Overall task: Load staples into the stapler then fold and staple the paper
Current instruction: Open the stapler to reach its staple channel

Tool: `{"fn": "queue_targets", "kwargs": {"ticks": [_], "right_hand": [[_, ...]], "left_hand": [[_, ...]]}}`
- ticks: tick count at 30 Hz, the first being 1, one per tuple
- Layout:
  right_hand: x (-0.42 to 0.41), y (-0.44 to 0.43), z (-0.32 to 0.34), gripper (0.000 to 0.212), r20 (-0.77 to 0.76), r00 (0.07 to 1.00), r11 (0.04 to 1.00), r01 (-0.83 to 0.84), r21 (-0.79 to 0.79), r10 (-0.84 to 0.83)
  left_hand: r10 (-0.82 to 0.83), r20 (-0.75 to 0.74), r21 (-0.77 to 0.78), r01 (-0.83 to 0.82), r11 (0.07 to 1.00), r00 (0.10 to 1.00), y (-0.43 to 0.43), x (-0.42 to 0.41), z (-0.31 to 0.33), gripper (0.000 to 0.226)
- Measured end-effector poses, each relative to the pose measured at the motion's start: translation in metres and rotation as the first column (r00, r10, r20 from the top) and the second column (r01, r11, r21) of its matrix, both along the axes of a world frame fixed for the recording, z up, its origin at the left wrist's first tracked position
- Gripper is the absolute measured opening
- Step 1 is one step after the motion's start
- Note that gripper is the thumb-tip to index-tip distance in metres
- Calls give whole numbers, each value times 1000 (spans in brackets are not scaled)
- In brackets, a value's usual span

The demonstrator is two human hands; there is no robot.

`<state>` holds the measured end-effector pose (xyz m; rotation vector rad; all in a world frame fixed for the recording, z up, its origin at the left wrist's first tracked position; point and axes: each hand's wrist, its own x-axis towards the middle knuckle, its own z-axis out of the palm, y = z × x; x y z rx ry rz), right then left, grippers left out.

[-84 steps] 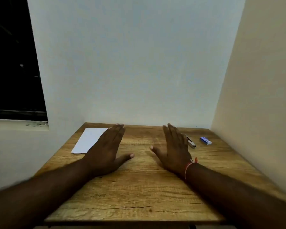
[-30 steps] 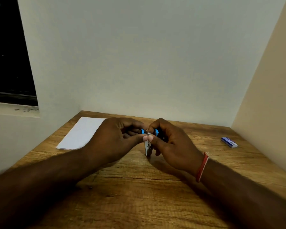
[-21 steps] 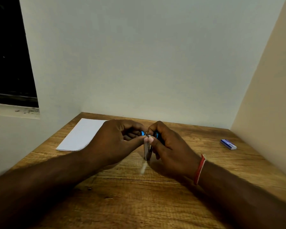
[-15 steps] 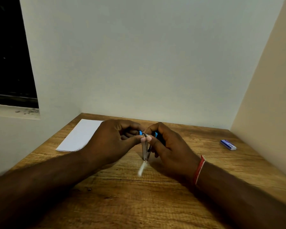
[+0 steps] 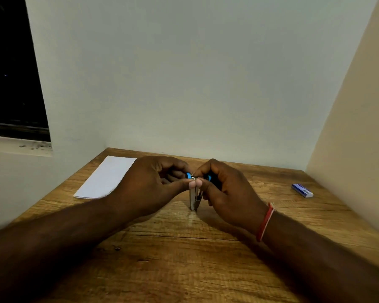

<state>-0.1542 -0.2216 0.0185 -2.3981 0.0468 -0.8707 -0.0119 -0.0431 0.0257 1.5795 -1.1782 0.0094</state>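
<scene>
A small blue and metal stapler (image 5: 194, 197) stands on end on the wooden table (image 5: 184, 259), its metal parts pointing down. My left hand (image 5: 149, 184) and my right hand (image 5: 225, 191) both grip its top, thumbs pressed together over it. Most of the stapler's blue body is hidden by my fingers. A white sheet of paper (image 5: 105, 178) lies flat at the back left, partly behind my left hand. A small blue and white staple box (image 5: 302, 190) lies at the back right.
Walls close the table in at the back and on the right. A dark window with a dusty sill (image 5: 20, 145) is on the left. My right wrist wears a red thread band (image 5: 265, 221).
Both hands went from lying flat on the table to holding the stapler upright at the centre. Over the last second they stayed put, only working at its top.
</scene>
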Motion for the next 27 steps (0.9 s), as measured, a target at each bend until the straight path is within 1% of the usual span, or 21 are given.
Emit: {"fn": "queue_targets", "kwargs": {"ticks": [2, 4, 7, 9, 11, 14, 16, 18, 20, 22, 25, 27], "right_hand": [[0, -1, -1, 6, 1, 1000, 1000, 0, -3, 0], [-1, -3, -3, 9, 1, 1000, 999, 8, 50, -8], [0, -11, -6, 7, -12, 1000, 973, 19, 228, -17], [0, -19, -7, 6, -19, 1000, 937, -9, 349, 17], [0, -28, -8, 8, -5, 998, 896, -54, 441, 63], [-4, -35, -8, 13, 2, 995, 852, -85, 516, 97], [-6, -36, -7, 14, -4, 994, 836, -93, 540, 113], [-7, -37, -6, 15, -3, 992, 818, -104, 565, 127], [-7, -36, -6, 15, 12, 990, 786, -120, 606, 142], [-6, -35, -6, 18, 34, 986, 735, -144, 662, 162], [-5, -32, -6, 25, 59, 974, 634, -189, 750, 221], [-4, -29, -5, 24, 63, 963, 575, -209, 791, 264]], "left_hand": [[8, -1, 10, -8, 1000, 1000, -1, 1, -1, 22], [16, -11, 18, -16, 1000, 1000, -2, 6, -2, 17], [31, -65, 62, -27, 998, 997, 1, 15, -1, 20], [27, -77, 105, -18, 994, 997, 3, 21, 0, 22], [21, -36, 176, -14, 984, 999, 5, 25, 0, 23], [0, 51, 356, -18, 934, 999, 10, 24, 0, 21], [-47, 53, 439, 19, 898, 997, 11, 20, -1, 21], [-82, 57, 476, 45, 879, 995, 10, 17, -3, 23], [-93, 61, 477, 53, 877, 994, 10, 16, -4, 27], [-102, 72, 457, 58, 887, 992, 11, 15, -4, 37], [-115, 116, 366, 65, 928, 987, 9, 12, -7, 55], [-122, 190, 303, 60, 951, 974, 7, 9, -8, 59]]}}
